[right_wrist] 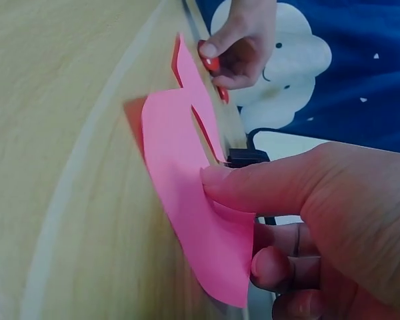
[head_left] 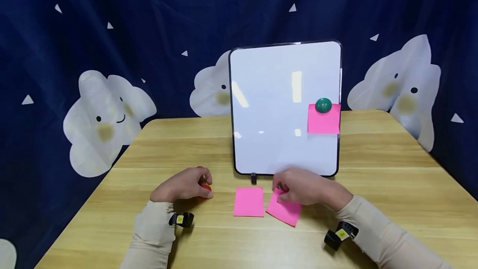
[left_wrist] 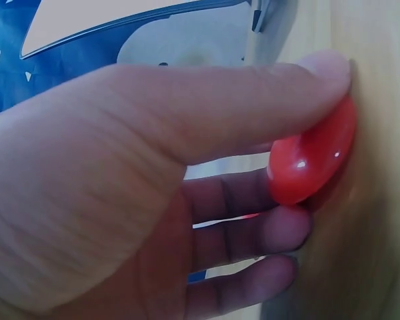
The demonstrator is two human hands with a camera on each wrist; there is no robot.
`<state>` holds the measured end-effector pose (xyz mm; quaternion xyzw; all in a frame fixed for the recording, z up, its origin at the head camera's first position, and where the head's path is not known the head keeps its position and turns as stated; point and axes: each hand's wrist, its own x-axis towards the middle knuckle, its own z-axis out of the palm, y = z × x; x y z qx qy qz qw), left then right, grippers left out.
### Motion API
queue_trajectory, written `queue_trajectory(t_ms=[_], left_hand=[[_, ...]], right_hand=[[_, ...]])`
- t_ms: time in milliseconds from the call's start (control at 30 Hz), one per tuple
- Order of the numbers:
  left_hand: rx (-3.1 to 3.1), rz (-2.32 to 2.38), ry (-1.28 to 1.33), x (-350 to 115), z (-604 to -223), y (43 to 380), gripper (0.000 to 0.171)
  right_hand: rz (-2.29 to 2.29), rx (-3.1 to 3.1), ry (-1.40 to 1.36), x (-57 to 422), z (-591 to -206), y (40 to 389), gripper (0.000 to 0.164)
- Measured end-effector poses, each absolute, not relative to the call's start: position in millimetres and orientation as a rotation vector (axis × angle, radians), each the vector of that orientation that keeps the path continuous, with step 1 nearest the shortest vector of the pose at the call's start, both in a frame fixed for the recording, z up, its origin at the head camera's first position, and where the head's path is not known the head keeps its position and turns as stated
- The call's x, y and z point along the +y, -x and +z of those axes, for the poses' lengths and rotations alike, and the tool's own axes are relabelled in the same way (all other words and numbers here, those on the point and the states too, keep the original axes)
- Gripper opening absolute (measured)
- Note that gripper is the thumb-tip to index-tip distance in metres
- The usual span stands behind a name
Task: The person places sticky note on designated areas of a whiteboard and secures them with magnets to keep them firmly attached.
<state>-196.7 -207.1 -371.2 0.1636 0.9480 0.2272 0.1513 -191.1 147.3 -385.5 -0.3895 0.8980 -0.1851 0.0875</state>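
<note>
At the left of the board, my left hand [head_left: 186, 184] pinches a round, glossy red magnet [left_wrist: 313, 157] between thumb and fingers, low at the tabletop. Part of a second red magnet [right_wrist: 223, 94] shows just beyond that hand. My right hand [head_left: 300, 186] holds a pink sticky note [right_wrist: 180, 173] by its upper edge, thumb on the face and fingers behind it. This note tilts and bends slightly, its lower part close over the table. Another pink sticky note [head_left: 248, 201] lies flat to its left, between the two hands.
A whiteboard [head_left: 276, 94] with a black frame stands upright behind the hands, a small black foot [head_left: 254, 178] at its base. On its right side a green magnet [head_left: 323, 105] holds a pink sticky note [head_left: 324, 124]. A dark blue curtain [head_left: 168, 11] hangs behind the wooden table [head_left: 179, 144].
</note>
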Motion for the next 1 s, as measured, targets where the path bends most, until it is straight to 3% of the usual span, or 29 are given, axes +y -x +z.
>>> queue_trajectory(t_ms=[267,600,1000], left_hand=[[2.818,0.621,-0.452,-202,-374,201,0.028],[2.918,0.612,-0.490,-197,-382,204,0.021],[3.000,0.611,-0.500,-195,-386,204,0.024]], right_hand=[[-0.579,2.663,1.188,151,-386,193,0.027],[-0.655,2.627,1.301,153,-389,194,0.014],[-0.831,2.567,1.188,157,-391,199,0.019]])
